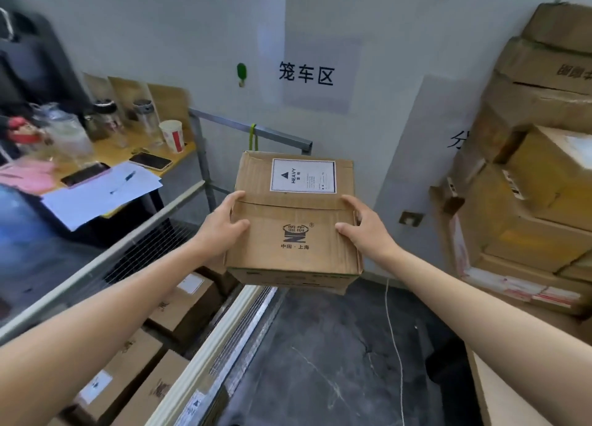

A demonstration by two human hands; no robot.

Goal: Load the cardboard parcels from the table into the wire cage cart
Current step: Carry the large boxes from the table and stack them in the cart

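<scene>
Wall sign [306, 75]: pale sheet, black characters 笼车区, upper centre.
Green hook [241, 73]: on wall, left of sign.
Paper cup [173, 134]: red-and-white, upright, left of centre.
Phone [150, 161]: face up, dark screen, just below cup.
Second phone [86, 174]: face up, further left, touching white sheets [96, 201].
Blue pen [123, 182]: lying on sheets.
Glass jars [144, 119]: dark-lidded, behind cup.
Brown pouches [128, 94]: leaning on wall behind jars.
Wall plate [411, 218]: low, right of centre.
White cord [395, 345]: trailing over dark floor [320, 377], lower centre.
</scene>
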